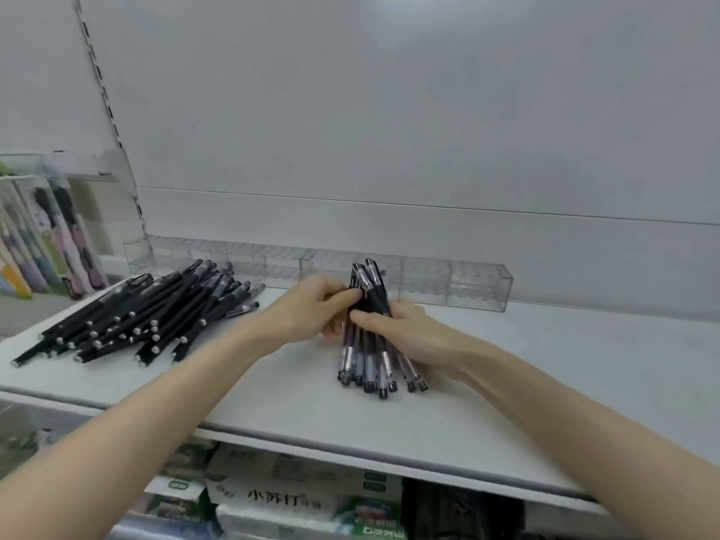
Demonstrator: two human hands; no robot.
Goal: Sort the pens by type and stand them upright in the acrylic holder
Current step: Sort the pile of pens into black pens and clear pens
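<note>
Shelf (272,407): the front edge runs from mid-left down to near right, and the lower shelf under it is stocked with boxes (296,496). The surface is bare to the right of the hands and along the near strip in front of them. The far side is bounded by the acrylic holder (479,286), a long clear row of compartments against the back panel (389,130). It stops short on the right, where the shelf carries on.

Left third is taken by the black pens (148,317), a loose pile. Long axes run near-left to far-right, with the silver-tipped ends toward near-left. Packaged stationery (39,235) stands at far left, beyond the pile.

Clear pen bundle (370,344) is mid-shelf, just in front of the holder. Long axis is roughly near-far, with the far ends raised and the near ends fanned out down at the shelf. Barrels are see-through with dark ends and silver bands. Can't tell which end is the cap.

Left hand (315,305) grip: curled round the bundle's upper part from the left. Right hand (401,329) grip: thumb and fingers wrapped round it from the right.
</note>
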